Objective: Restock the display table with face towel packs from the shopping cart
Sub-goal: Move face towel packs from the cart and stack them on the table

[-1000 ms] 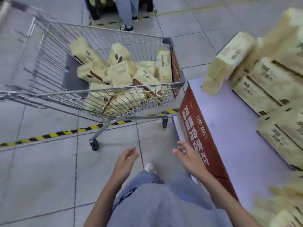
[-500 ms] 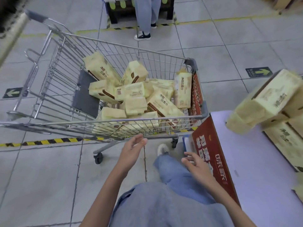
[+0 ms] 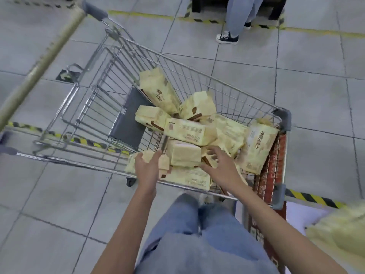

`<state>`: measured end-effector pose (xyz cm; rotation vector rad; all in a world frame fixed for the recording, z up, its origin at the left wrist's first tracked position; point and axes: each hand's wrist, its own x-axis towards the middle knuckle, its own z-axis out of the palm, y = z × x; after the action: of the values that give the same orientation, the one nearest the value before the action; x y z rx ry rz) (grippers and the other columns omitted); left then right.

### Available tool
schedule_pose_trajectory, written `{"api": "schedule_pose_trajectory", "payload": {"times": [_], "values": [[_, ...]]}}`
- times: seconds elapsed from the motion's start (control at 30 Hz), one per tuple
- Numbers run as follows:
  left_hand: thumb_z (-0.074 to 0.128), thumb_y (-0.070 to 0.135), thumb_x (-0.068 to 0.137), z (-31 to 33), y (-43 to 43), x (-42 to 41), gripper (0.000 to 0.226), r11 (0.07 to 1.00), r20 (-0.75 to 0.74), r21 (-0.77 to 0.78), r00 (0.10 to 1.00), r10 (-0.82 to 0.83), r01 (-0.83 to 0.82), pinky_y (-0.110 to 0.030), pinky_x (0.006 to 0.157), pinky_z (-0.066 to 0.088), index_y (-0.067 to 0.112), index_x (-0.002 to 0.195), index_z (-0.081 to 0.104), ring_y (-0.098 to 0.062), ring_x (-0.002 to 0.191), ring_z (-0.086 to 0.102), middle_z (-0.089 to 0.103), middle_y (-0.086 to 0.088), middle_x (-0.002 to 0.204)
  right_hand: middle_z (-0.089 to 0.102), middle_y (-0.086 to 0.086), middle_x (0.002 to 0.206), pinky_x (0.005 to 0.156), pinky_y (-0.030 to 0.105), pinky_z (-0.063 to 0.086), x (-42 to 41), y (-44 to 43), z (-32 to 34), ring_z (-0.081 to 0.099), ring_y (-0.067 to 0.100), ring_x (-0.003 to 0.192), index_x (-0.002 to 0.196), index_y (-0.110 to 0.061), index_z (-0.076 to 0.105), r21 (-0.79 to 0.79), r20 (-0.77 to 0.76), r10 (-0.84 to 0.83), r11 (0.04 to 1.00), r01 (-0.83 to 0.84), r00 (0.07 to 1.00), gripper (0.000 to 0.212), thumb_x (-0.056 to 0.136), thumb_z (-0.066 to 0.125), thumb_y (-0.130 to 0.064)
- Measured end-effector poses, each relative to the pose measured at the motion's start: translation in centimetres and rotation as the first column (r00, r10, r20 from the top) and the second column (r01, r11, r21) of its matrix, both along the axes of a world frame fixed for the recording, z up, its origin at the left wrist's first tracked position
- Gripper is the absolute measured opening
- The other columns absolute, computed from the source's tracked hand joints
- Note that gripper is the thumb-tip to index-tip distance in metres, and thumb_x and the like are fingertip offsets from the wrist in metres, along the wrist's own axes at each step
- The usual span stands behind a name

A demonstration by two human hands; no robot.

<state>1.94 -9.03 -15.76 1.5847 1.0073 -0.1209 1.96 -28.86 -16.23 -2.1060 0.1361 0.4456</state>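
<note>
left hand (image 3: 148,168), right hand (image 3: 222,165): fingers spread, empty | pack (image 3: 185,155): likely light, soft, slippery film | clasp both ends

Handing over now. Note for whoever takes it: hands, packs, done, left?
Left hand: open, past the shopping cart's near rim, holding nothing.
Right hand: open, fingers spread over the pile, nothing gripped.
Face towel packs: many loose in the cart; nearest pack lies between the hands.
Display table: lower right, a blurred pack on it.
Left: grip a pack, carry it to the table, repeat.
</note>
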Motion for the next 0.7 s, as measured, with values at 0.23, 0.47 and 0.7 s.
{"api": "schedule_pose_trajectory", "payload": {"times": [0.23,0.47,0.7], "values": [[0.076,0.058,0.066,-5.8,2.5,6.0,0.111,0.976,-0.378,0.167,0.906,0.191,-0.137,-0.049,0.107,0.035,-0.003,0.143,0.024,-0.037,0.133,0.035,0.035,-0.021,0.146,0.032,0.009,0.148,0.11,0.035,0.025,5.6,5.6,-6.9,0.029,0.025,0.135,0.147,-0.014,0.023,-0.305,-0.02,0.395,0.872,-0.382,0.918,0.09,0.076,0.072,-0.04],[0.078,0.048,0.068,-8.5,5.1,7.7,0.102,0.964,-0.531,0.061,0.809,0.251,-0.259,-0.045,0.098,0.045,-0.004,0.14,0.029,-0.036,0.121,0.047,0.044,-0.017,0.137,0.036,0.012,0.145,0.112,0.043,0.02,6.8,7.1,-11.0,0.029,0.029,0.137,0.143,-0.013,0.03,-0.51,-0.025,0.52,0.728,-0.459,0.854,0.094,0.067,0.076,-0.045],[0.079,0.046,0.05,-8.2,6.4,8.0,0.096,0.977,-0.595,-0.109,0.799,0.082,-0.181,-0.047,0.089,0.052,0.005,0.129,0.041,-0.034,0.105,0.056,0.055,-0.014,0.118,0.057,0.015,0.12,0.097,0.045,0.039,6.7,7.6,-12.6,0.053,0.035,0.115,0.124,-0.011,0.045,-0.558,0.085,0.507,0.738,-0.38,0.858,0.091,0.048,0.083,-0.044]]}}
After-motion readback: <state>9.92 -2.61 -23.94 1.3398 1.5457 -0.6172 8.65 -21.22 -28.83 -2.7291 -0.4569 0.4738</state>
